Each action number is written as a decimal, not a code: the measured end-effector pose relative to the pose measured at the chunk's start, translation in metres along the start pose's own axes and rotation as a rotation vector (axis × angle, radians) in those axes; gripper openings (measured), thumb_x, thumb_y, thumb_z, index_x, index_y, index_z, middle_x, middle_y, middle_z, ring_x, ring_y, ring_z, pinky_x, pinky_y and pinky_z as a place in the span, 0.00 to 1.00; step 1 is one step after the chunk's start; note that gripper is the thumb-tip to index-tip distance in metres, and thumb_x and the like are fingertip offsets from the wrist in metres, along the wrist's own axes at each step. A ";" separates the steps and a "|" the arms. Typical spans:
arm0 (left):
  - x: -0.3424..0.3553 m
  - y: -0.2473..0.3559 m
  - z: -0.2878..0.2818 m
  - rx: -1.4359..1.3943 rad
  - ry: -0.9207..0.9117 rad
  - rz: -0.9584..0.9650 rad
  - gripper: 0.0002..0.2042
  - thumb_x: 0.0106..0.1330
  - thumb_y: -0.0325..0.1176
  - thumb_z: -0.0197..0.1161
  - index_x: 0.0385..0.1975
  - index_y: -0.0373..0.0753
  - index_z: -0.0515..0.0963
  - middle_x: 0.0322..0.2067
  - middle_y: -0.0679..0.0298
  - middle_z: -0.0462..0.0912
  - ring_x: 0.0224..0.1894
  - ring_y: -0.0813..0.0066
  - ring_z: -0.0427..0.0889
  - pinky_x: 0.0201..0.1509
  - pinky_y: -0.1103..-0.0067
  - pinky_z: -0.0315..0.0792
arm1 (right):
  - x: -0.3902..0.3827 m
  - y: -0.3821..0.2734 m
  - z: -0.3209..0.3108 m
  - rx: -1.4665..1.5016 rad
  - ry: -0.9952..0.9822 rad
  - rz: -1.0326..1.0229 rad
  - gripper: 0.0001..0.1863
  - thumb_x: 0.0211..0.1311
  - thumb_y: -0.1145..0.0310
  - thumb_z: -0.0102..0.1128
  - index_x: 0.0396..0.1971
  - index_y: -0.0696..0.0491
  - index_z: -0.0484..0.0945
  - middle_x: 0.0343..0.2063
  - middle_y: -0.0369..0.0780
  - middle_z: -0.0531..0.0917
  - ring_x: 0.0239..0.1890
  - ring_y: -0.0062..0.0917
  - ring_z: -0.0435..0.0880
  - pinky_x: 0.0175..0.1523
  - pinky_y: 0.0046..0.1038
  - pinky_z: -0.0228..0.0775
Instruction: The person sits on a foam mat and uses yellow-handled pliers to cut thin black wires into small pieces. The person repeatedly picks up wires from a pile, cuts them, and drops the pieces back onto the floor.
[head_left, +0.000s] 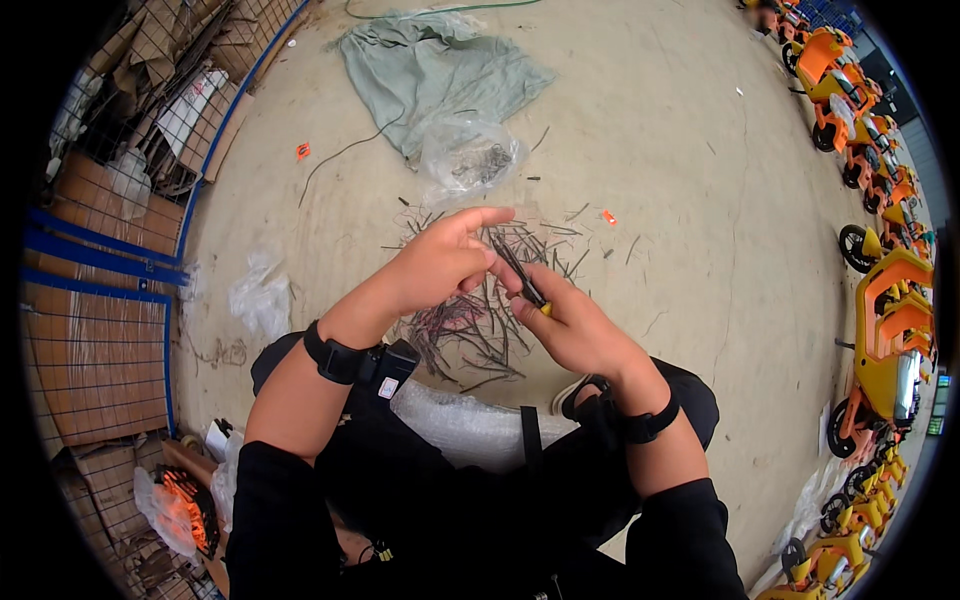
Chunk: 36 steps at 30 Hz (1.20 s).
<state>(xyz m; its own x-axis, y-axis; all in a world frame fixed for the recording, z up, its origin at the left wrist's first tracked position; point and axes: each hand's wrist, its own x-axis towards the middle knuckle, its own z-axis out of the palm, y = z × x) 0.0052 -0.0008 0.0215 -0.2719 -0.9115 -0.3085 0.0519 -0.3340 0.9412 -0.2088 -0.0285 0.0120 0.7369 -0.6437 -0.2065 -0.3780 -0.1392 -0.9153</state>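
My right hand [575, 320] is closed around a slim dark tool with a yellow handle [530, 290], which looks like pliers. Its dark end slants up and left toward my left hand [450, 258]. That hand has its index finger stretched out, while the thumb and other fingers are curled together beside the tool's tip. Whatever they pinch is hidden. Below both hands, a loose heap of thin dark cable pieces [480, 345] spreads over the concrete floor, some reddish strands among them. Beyond the heap lies a clear plastic bag [470, 160] with dark bits in it.
A grey-green cloth [430, 75] lies crumpled farther off. Crumpled clear plastic [262, 295] sits at the left, near a blue-framed mesh fence [170, 370] with cardboard behind it. Yellow-orange small bikes [890, 340] line the right side. Bubble wrap [455, 425] lies between my legs.
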 end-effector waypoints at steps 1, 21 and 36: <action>0.000 -0.001 0.000 -0.014 -0.005 0.005 0.27 0.66 0.26 0.49 0.67 0.34 0.56 0.35 0.55 0.84 0.22 0.88 0.65 0.26 0.89 0.60 | 0.000 -0.001 0.000 0.005 0.002 0.003 0.18 0.67 0.66 0.54 0.52 0.61 0.69 0.42 0.52 0.77 0.46 0.43 0.78 0.51 0.35 0.69; 0.004 -0.012 0.005 0.054 0.105 0.060 0.17 0.68 0.28 0.50 0.56 0.32 0.65 0.32 0.60 0.84 0.25 0.86 0.69 0.30 0.86 0.66 | 0.001 0.005 0.003 -0.129 0.136 -0.012 0.14 0.65 0.70 0.54 0.47 0.60 0.71 0.37 0.53 0.78 0.43 0.48 0.78 0.45 0.39 0.70; 0.002 -0.010 -0.012 0.003 -0.062 0.103 0.06 0.69 0.31 0.57 0.31 0.35 0.75 0.27 0.69 0.80 0.24 0.90 0.66 0.28 0.87 0.62 | -0.003 0.008 -0.004 -0.011 0.070 -0.131 0.12 0.66 0.70 0.54 0.47 0.55 0.72 0.39 0.46 0.80 0.42 0.38 0.80 0.44 0.36 0.71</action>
<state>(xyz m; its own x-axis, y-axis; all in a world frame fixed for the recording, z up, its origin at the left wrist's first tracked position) 0.0154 -0.0017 0.0097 -0.3239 -0.9244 -0.2014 0.0799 -0.2389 0.9678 -0.2163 -0.0303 0.0065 0.7397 -0.6703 -0.0602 -0.2874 -0.2338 -0.9288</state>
